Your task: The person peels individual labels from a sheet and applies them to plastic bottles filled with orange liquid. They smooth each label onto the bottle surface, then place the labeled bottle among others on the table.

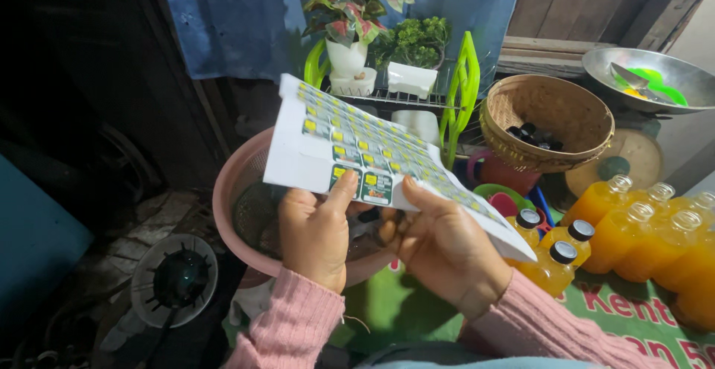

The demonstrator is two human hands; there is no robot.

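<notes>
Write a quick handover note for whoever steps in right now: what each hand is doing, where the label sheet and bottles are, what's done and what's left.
Left hand: holds the label sheet at its near edge, thumb on a label.
Right hand: supports the sheet from below, thumb at its edge.
Sheet: held over the pink basket; most labels are on it, with bare patches along the near edge.
Bottles: orange, on the right; three black-capped, the others uncapped.
Done: no bottle shows a label.
Left: all bottles in view are unlabelled.

Orange juice bottles (pixel 640 239), wicker basket (pixel 546 119) — potted plants (pixel 350 30) behind.
</notes>
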